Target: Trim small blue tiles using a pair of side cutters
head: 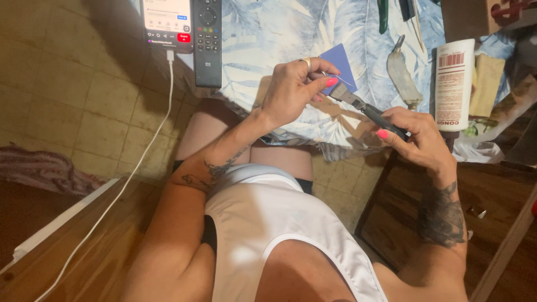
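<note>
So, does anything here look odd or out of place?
Nothing is spilled or broken. The left hand pinches a blue card while the right hand holds a dark-handled tool against its edge.

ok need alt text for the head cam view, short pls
Seen from above, a seated person's left hand pinches a small blue card while the right hand holds a flat brush to it. A phone and remote lie nearby.

A phone (168,23) lies at the top left, its lit white screen showing a red button. Far right on the leaf-print surface (268,33), a white tube (455,84) bears red label print.
</note>
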